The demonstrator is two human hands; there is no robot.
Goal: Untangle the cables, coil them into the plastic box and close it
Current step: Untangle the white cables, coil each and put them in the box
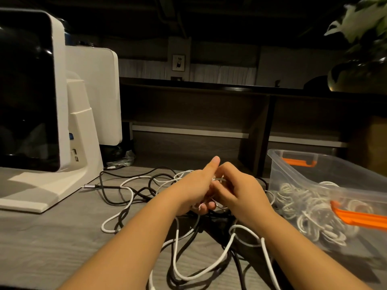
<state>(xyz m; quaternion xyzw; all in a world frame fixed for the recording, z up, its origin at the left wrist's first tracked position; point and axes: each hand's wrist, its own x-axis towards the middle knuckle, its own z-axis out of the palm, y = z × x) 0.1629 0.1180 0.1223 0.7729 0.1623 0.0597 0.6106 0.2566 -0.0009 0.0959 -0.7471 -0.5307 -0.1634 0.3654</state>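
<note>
Seen from head height, looking down at a grey wood-grain table. Midway through the untangling step, by the look of it: 2 bare hands meeting just left of a clear plastic box with orange latches. Left hand curled around strands of white cable, thumb raised and pointing away, fingertips wrapped underneath. Right hand pressed against the left, fingers bent inward and pinching a thin pale strand between the 2 hands; exactly which loop is pinched, impossible to tell. Spread left of and in front of the box, nearer the viewer, a loose snarl of white cable crossing over and under black cable, with loops trailing toward the viewer beneath both forearms. One black lead ending in a silvery plug, well to the left of the box. Inside the box, several pale coils already lying on the floor, lid off and not in view. Further left of the box, a white desktop machine with a dark glossy panel. Likely next: working the pinched strand free of the black lead, drawing it out full length, then winding it into a coil for the box. Cables thin, braided-looking, limp, prone to snagging.
</note>
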